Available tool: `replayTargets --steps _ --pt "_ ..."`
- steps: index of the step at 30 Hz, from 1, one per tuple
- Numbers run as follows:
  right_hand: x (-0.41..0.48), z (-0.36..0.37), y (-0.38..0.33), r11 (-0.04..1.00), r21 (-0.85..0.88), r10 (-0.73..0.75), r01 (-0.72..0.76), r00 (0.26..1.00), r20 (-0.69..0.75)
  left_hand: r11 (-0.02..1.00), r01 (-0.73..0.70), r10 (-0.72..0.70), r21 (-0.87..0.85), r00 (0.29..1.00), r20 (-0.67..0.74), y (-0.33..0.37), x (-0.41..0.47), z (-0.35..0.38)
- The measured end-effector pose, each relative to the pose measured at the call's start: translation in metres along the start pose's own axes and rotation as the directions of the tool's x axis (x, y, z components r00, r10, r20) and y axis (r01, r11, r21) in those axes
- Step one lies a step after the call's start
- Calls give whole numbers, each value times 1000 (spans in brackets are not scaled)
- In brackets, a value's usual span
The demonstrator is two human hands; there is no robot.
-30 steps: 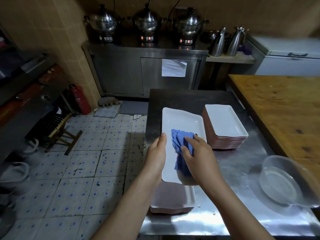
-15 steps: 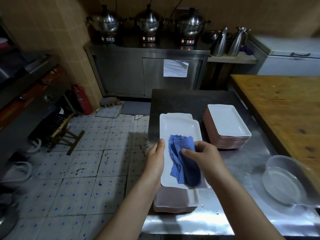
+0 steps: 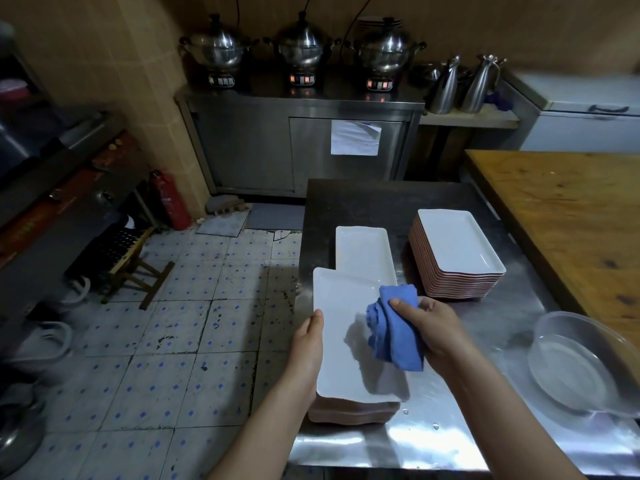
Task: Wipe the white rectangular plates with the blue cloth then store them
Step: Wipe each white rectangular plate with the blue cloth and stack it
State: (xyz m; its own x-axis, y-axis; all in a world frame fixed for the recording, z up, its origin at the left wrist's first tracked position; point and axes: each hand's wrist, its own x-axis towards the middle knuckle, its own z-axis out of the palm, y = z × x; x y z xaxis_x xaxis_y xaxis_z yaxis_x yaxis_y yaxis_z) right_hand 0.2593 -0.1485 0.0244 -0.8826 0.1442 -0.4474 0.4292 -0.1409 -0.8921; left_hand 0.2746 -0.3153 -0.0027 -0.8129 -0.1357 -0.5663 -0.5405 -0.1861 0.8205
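Plate [image 3: 341, 327]: glossy white rectangle; right hand [image 3: 433, 327] grips crumpled cloth [image 3: 394, 327]

a tan tiled wall [image 3: 114, 81] rises at the left and back. the floor [image 3: 173, 341] is pale tile with small blue diamonds, chipped in places. a steel cabinet [image 3: 256, 147] stands against the back wall, a paper sheet [image 3: 355, 137] stuck on its door. a red cylinder [image 3: 169, 200], probably a fire extinguisher, stands in the corner near a wooden stool [image 3: 138, 263]. a wooden counter [image 3: 568, 216] lies at the right beside the steel table [image 3: 450, 427]. light is dim.
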Motion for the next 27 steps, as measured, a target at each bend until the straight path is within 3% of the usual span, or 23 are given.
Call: replayTargets --steps 9,11,15,18,27 --pt "6 -4 17 995 77 66 -60 995 -77 994 -6 12 106 998 -59 -28 12 -8" --pt "7 -5 19 994 83 72 -65 993 -90 971 -70 93 230 992 -90 -30 16 -10" --pt "11 -3 22 994 79 84 -78 993 -78 739 -160 344 654 925 -162 -35 16 -12" --pt "14 -1 25 994 73 84 -78 993 -78 607 -173 459 776 873 -165 -42 25 -14" --pt "24 3 30 994 65 95 -89 991 -98 708 -191 397 680 904 -159 -52 42 -18"
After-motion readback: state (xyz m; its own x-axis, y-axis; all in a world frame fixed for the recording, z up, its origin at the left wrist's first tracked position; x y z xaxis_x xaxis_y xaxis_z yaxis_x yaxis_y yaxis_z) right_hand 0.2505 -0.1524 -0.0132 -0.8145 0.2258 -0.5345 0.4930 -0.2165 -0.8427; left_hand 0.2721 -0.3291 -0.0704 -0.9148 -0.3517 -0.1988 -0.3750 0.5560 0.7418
